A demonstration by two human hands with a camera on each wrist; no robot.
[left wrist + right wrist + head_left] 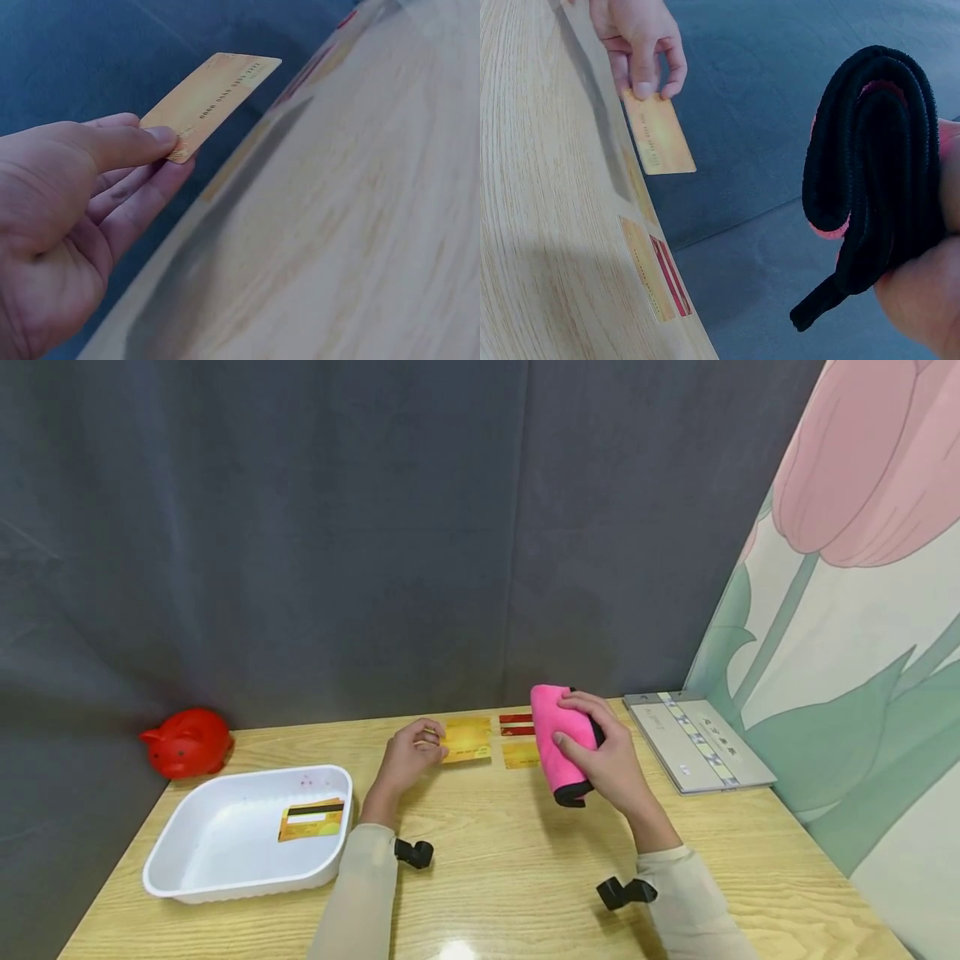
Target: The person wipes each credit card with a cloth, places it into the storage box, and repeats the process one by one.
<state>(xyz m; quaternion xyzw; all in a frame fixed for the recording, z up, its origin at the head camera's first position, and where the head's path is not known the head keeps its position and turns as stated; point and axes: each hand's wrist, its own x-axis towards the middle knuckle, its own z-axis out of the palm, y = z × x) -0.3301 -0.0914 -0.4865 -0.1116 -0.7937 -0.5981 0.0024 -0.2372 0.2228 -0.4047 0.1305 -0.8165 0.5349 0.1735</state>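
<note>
My left hand [413, 755] pinches a gold bank card [217, 97] by one end between thumb and fingers, above the table near its back edge. A shadow falls below it, and another gold card lies flat partly behind it. In my right hand [606, 753] is a folded pink towel [558, 739] with black edging, gripped between thumb and fingers. Its layered folds show in the right wrist view. Left of the towel, one gold card [520, 755] lies on the table, partly covered by the towel in the head view. Just behind that card is a red-striped card [516, 720].
A white plastic tray [247, 889] stands at the left with gold cards [311, 820] in it, the top one showing a black stripe. Behind it sits a red piggy bank [189, 743]. At the right lies a grey-white flat book [697, 739]. A dark curtain [375, 543] borders the table's back.
</note>
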